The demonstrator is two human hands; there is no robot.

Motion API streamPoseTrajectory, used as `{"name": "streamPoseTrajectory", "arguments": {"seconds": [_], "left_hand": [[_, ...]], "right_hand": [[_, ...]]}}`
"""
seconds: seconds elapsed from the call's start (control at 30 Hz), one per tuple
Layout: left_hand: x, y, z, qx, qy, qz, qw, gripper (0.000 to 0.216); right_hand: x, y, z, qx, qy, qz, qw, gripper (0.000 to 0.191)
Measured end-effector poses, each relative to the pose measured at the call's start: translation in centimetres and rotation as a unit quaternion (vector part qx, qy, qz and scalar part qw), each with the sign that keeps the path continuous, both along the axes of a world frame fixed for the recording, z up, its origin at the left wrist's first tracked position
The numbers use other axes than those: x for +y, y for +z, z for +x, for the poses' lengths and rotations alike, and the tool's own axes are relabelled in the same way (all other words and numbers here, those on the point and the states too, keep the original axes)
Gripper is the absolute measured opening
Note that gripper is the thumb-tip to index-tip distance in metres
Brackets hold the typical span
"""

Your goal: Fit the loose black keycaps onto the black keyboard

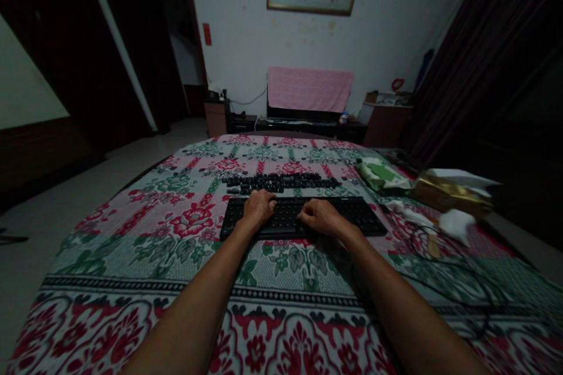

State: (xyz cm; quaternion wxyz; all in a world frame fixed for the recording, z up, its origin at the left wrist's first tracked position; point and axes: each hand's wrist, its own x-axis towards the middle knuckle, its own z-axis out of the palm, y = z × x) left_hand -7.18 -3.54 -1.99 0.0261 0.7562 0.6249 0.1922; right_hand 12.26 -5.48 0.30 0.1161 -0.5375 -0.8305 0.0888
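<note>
A black keyboard (288, 220) lies flat on the patterned tablecloth, its deck dotted with small round bumps where keycaps are off. Over its left part rests my left hand (259, 209), closed, with curled fingers at the back edge and the thumb on the deck. My right hand (323, 217) is at the middle of the keyboard, fingers bent in and pinched close to the deck. Whatever is between those fingertips is hidden or too small to name. Just behind the keyboard, loose black keycaps (299, 180) lie in uneven rows.
To the right sit a green and white tissue pack (382, 176), a gold tissue box (453, 192) and crumpled white tissue (457, 225). A black cable (479, 281) loops over the tablecloth (185, 220) on that side. A pink cloth (310, 89) covers a screen beyond the table.
</note>
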Motion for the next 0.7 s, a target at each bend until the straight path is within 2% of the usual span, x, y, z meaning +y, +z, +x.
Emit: {"name": "streamPoseTrajectory", "arguments": {"seconds": [0.23,0.43,0.7], "left_hand": [[0.0,0.2,0.1,0.023,-0.004,-0.001,1.000,0.029],[0.1,0.0,0.2,0.044,-0.011,0.009,0.999,0.028],[0.3,-0.3,0.3,0.054,-0.027,0.023,0.998,0.029]], "right_hand": [[1.2,0.3,0.0,0.006,-0.022,-0.046,0.999,0.030],[1.5,-0.4,-1.4,0.038,-0.016,0.089,0.995,0.023],[1.7,-1.5,-1.3,0.045,-0.003,0.091,0.995,0.021]]}}
